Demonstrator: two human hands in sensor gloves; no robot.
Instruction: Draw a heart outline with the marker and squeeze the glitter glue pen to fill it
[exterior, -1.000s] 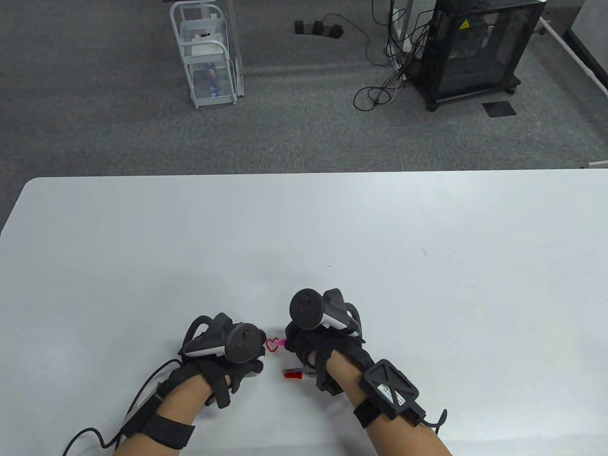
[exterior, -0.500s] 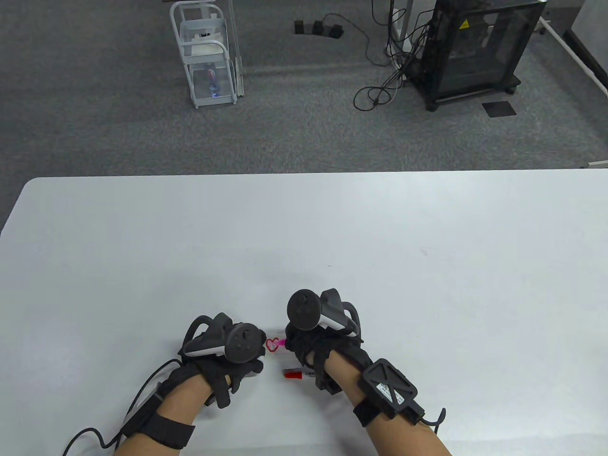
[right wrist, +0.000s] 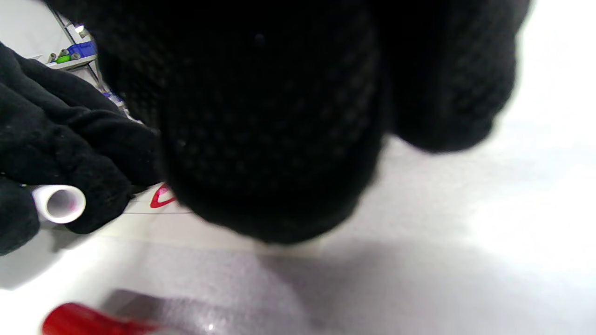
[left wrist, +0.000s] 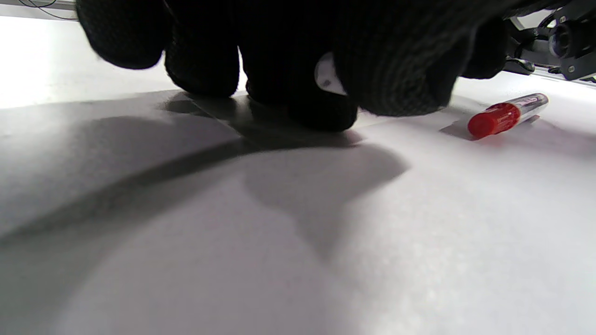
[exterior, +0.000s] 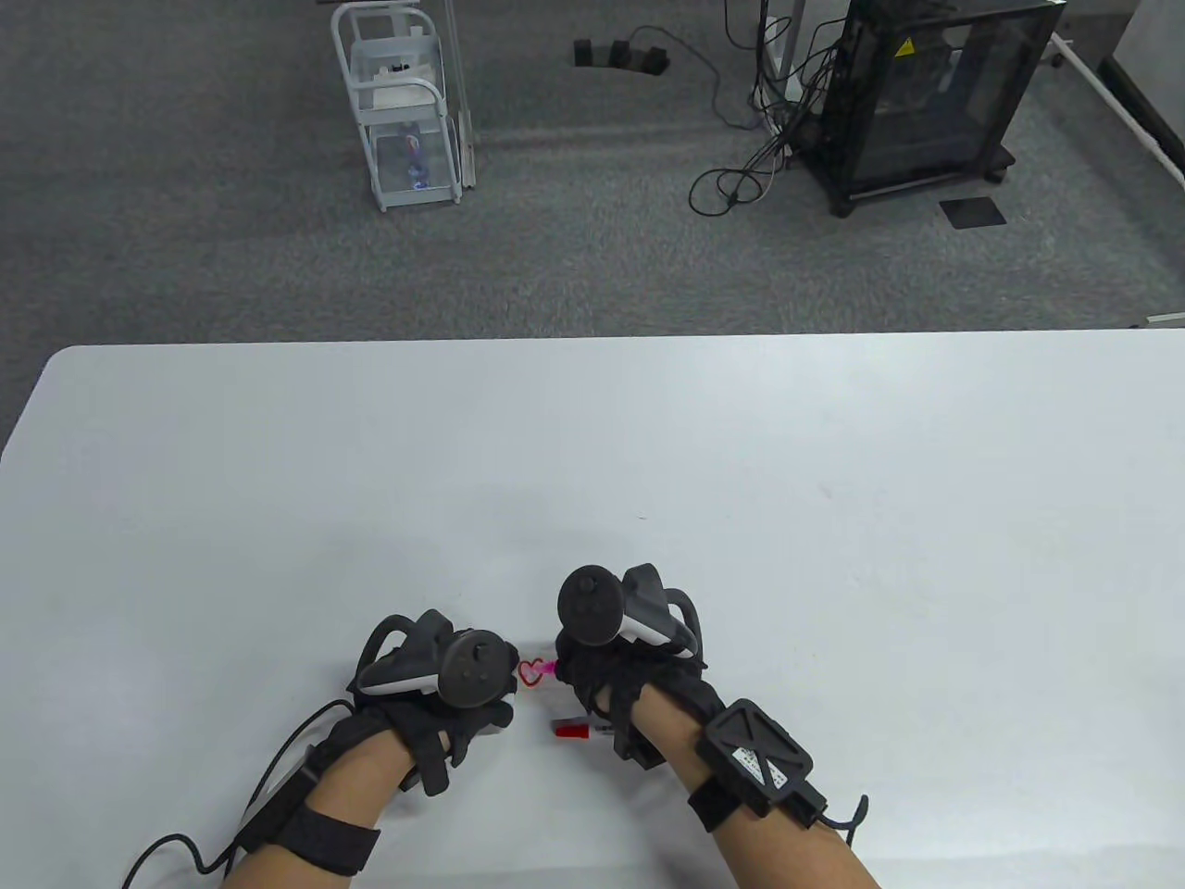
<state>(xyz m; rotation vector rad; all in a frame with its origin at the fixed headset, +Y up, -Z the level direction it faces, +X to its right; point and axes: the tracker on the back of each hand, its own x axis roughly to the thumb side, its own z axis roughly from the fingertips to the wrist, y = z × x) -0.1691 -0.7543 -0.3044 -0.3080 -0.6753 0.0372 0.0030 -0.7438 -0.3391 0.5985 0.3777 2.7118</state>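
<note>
A small red heart outline (exterior: 530, 674) is drawn on a slip of paper (right wrist: 209, 228) between my hands. My right hand (exterior: 592, 676) grips the glitter glue pen, whose pink tip (exterior: 553, 669) sits at the heart's right edge. The pen's body is hidden under the glove. My left hand (exterior: 463, 713) rests its fingertips (left wrist: 302, 107) on the paper just left of the heart and holds a white cap (right wrist: 58, 204) between curled fingers. The red-capped marker (exterior: 576, 731) lies on the table just in front of the heart, beside my right wrist.
The white table (exterior: 648, 444) stretches wide beyond the hands. On the grey floor behind it stand a white wire rack (exterior: 403, 111), a black cabinet (exterior: 926, 93) and loose cables (exterior: 741, 176). A cable (exterior: 185, 847) trails from my left wrist.
My right hand has edged very slightly to the left at the heart. The left hand, the marker and the paper have stayed put.
</note>
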